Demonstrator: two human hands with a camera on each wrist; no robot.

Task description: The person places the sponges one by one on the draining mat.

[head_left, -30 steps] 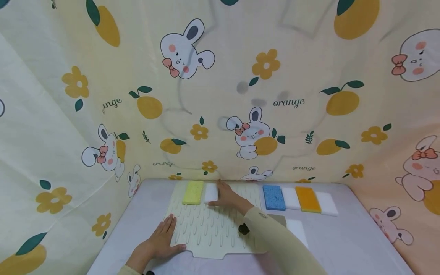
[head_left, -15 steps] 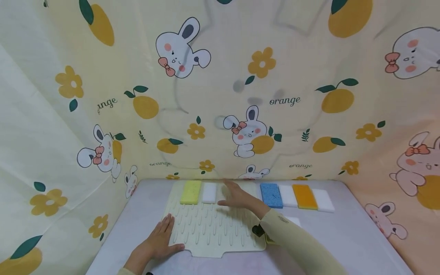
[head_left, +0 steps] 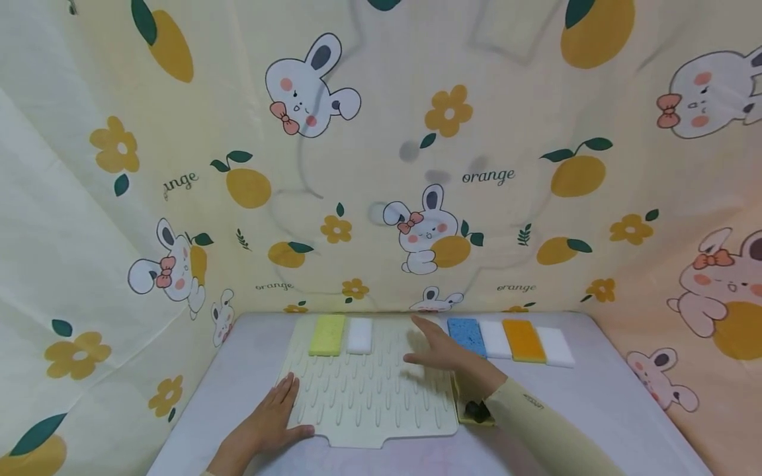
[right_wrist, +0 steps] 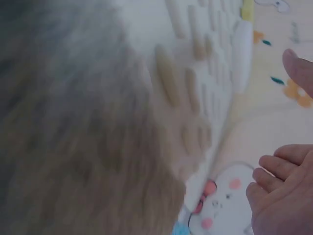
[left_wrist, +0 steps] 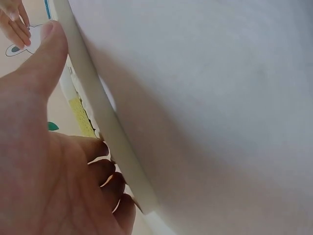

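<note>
Mat [head_left: 369, 390], cream and ribbed, lies flat on the table [head_left: 595, 396]. I see my left hand [head_left: 270, 423] resting flat on its near-left corner, fingers straight, gripping nothing. My right hand [head_left: 443, 350] hovers over the mat's far-right part, fingers extended and relaxed, holding nothing. 2 sponges sit on the mat's far edge: a yellow sponge [head_left: 327, 334] touching a white sponge [head_left: 360, 335]. Just right of my right hand, 4 more lie in a row on the table: blue sponge [head_left: 466, 336], white, orange sponge [head_left: 523, 340], white.
</note>
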